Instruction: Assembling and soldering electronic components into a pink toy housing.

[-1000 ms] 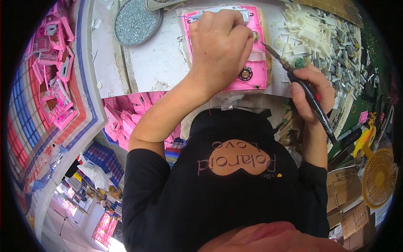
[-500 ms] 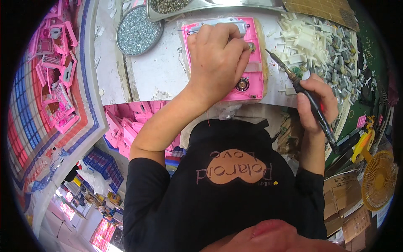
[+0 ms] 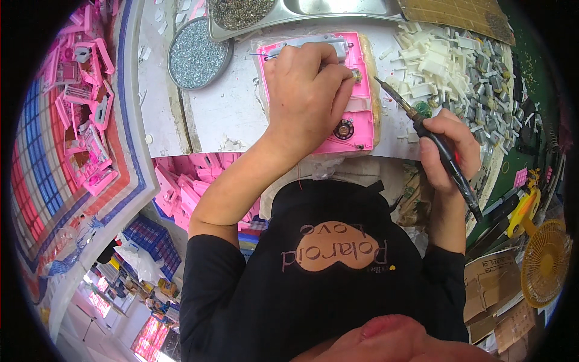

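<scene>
A pink plastic casing (image 3: 367, 123) lies open-side up on a padded, plastic-wrapped block at the table's front edge. A round black speaker (image 3: 344, 129) sits in its near right part, and a grey panel lies along its far side. My left hand (image 3: 307, 90) rests over the casing, fingers pinched together; what they grip is hidden. A thin blue wire (image 3: 260, 55) sticks out left of those fingers. Wrapped in my right hand (image 3: 461, 142) is a soldering iron (image 3: 447, 155), its tip just right of the casing's edge and apart from it.
A round dish of small silvery screws (image 3: 199, 54) stands left, beside a metal tray (image 3: 289, 23) with dark small parts. White plastic pieces (image 3: 431, 60) and grey parts (image 3: 491, 99) are heaped right. Pink casings (image 3: 187, 187) pile below the table edge; a yellow fan (image 3: 543, 265) stands lower right.
The whole view has shifted slightly, with the table sitting lower in it. Both hands keep nearly the same pose, and the soldering iron tip stays beside the casing's right edge.
</scene>
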Tool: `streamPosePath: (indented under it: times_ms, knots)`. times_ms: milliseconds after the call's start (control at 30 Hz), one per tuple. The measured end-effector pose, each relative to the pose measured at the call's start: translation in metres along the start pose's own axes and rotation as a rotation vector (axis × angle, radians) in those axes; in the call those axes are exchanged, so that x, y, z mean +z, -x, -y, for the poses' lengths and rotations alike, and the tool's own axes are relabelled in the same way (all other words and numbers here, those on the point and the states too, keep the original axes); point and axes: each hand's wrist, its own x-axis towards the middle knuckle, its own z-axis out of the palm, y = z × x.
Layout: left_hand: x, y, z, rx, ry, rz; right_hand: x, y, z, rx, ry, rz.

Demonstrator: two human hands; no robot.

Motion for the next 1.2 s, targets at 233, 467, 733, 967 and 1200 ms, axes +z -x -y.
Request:
streamPosePath:
  times_ms: [233, 467, 733, 967, 1200]
  knots:
    - [0.0, -0.002, -0.002, 0.012, -0.04, 0.007, 0.002, -0.002, -0.003, -0.028, 0.008, -0.004]
    - [0.004, -0.006, -0.002, 0.019, -0.044, 0.002, 0.008, -0.006, -0.006, -0.054, 0.019, 0.014]
    - [0.0, -0.011, -0.009, -0.023, -0.077, 0.034, 0.015, -0.012, -0.008, -0.058, 0.016, 0.023]
    - [0.0, -0.01, -0.009, -0.018, -0.082, 0.031, 0.016, -0.013, -0.007, -0.061, 0.028, 0.04]
    - [-0.003, -0.011, -0.012, -0.032, -0.104, 0.07, 0.017, -0.016, -0.005, -0.07, 0.057, 0.064]
